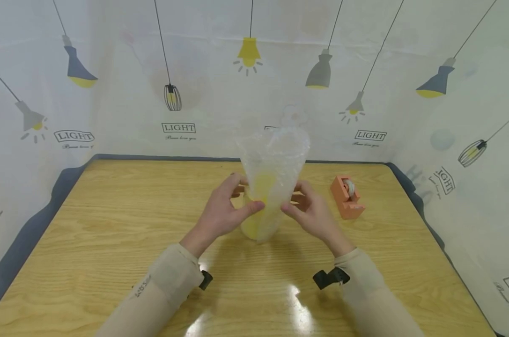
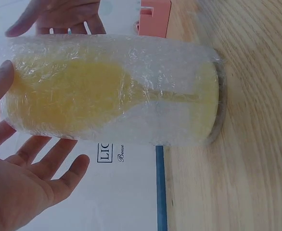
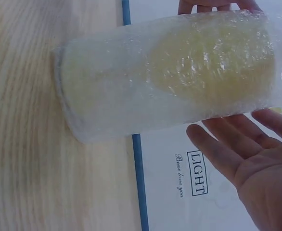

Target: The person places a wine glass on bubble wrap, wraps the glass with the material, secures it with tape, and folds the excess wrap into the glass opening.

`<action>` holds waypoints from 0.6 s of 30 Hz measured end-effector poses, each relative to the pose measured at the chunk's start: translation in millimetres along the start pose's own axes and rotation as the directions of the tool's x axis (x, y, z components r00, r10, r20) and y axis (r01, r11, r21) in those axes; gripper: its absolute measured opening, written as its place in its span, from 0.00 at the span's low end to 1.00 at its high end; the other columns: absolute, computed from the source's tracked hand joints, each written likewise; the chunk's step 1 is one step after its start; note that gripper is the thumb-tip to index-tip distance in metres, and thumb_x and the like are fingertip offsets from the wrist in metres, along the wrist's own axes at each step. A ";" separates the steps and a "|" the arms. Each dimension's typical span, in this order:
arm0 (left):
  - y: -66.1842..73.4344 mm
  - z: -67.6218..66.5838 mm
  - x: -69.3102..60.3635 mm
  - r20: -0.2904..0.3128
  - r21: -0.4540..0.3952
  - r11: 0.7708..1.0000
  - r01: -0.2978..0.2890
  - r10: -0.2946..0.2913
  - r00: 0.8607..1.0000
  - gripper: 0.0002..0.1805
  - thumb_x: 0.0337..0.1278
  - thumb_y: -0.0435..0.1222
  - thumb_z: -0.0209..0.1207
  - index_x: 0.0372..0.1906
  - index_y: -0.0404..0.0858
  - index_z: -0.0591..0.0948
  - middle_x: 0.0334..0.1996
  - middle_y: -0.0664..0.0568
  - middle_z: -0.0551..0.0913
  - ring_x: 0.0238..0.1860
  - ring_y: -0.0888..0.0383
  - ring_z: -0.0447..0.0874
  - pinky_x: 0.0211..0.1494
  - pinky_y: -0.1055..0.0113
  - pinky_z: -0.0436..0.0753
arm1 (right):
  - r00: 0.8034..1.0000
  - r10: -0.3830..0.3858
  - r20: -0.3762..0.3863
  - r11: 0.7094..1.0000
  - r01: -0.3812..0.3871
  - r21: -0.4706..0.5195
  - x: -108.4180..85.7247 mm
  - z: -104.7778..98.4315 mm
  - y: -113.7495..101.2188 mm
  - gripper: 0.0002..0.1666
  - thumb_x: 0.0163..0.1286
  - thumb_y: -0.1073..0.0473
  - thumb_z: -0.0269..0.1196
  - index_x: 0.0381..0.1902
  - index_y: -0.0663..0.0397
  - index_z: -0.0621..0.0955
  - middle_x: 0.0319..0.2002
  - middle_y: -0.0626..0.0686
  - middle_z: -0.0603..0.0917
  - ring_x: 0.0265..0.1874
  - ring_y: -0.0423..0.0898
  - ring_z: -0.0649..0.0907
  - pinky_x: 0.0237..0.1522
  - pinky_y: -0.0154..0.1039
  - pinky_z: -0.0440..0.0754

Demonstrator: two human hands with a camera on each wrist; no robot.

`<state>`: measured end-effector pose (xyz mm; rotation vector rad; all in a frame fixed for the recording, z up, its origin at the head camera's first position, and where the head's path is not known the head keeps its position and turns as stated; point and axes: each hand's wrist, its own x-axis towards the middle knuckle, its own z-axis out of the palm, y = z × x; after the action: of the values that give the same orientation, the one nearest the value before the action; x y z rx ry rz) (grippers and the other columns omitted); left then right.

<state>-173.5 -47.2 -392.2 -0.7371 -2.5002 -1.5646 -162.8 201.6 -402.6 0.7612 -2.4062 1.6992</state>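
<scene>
A yellow stemmed goblet [image 2: 78,94], rolled in clear bubble wrap [image 1: 279,159], stands upright on the wooden table. The wrap rises loose and flared above the bowl; in the left wrist view the stem and round foot show through it. My left hand [image 1: 224,210] holds the wrapped goblet from the left, thumb on the near side and fingers around the far side. From the right, my right hand [image 1: 315,213] holds it at about the same height, thumb also in front. Its fingers [image 3: 223,149] lie loosely bent along the wrap.
An orange tape dispenser [image 1: 347,199] with a roll of tape sits to the right of my right hand. The wooden table [image 1: 111,224] ends at a pale curtain [image 1: 212,93] printed with lamps, which surrounds the back and sides.
</scene>
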 end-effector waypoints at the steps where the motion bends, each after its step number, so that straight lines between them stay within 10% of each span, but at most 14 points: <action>1: -0.1 -0.1 0.0 0.000 -0.001 1.000 0.002 -0.002 1.000 0.24 0.60 0.45 0.73 0.57 0.45 0.78 0.58 0.54 0.82 0.61 0.48 0.82 0.64 0.44 0.81 | 1.000 -0.002 -0.003 1.000 0.002 -0.012 0.6 -0.9 -0.7 0.27 0.74 0.54 0.67 0.62 0.63 0.73 0.57 0.65 0.79 0.56 0.64 0.84 0.53 0.46 0.89; 7: -0.9 -1.2 -1.0 -0.005 -0.011 1.000 0.005 -0.005 1.000 0.23 0.60 0.45 0.73 0.55 0.46 0.77 0.57 0.56 0.82 0.61 0.49 0.82 0.64 0.44 0.81 | 0.998 0.034 -0.049 0.996 -0.038 -0.084 5.9 -1.1 -5.1 0.30 0.73 0.41 0.64 0.58 0.60 0.77 0.51 0.62 0.83 0.48 0.60 0.89 0.45 0.41 0.89; 18: -2.7 -1.7 -1.0 -0.008 -0.004 1.000 0.008 -0.008 1.000 0.31 0.60 0.45 0.73 0.67 0.48 0.76 0.60 0.55 0.81 0.60 0.51 0.81 0.65 0.43 0.80 | 0.980 0.109 -0.168 0.983 -0.131 -0.128 14.5 9.6 -13.3 0.22 0.71 0.52 0.70 0.57 0.56 0.80 0.41 0.57 0.83 0.40 0.51 0.89 0.38 0.35 0.87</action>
<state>-174.1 -49.9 -394.0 -0.7213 -2.4979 -1.5724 -167.6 184.6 -389.6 0.4499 -2.4701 1.5457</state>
